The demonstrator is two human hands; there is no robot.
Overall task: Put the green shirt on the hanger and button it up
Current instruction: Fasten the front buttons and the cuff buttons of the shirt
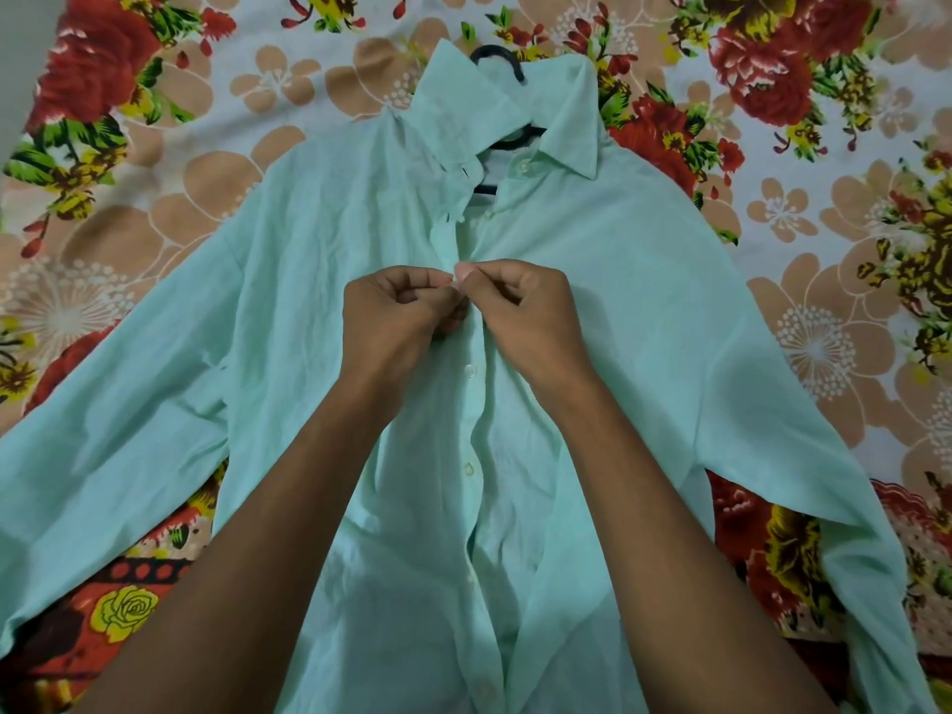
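The pale green shirt (pixel 644 311) lies flat on a bed, front side up, sleeves spread to both sides. A black hanger (pixel 497 56) sits inside it, its hook showing above the collar and a bit of its bar in the open neck. My left hand (pixel 396 311) and my right hand (pixel 520 311) meet at the chest, each pinching an edge of the shirt's front placket around a small white button (pixel 456 276). Below my hands the placket is closed, with buttons (pixel 469 372) showing along it. Above them the neck stands open.
A floral bedsheet (pixel 803 208) in red, yellow, tan and white covers the whole surface under the shirt. The left sleeve (pixel 103 456) reaches the frame's left edge and the right sleeve (pixel 834 507) runs toward the lower right corner.
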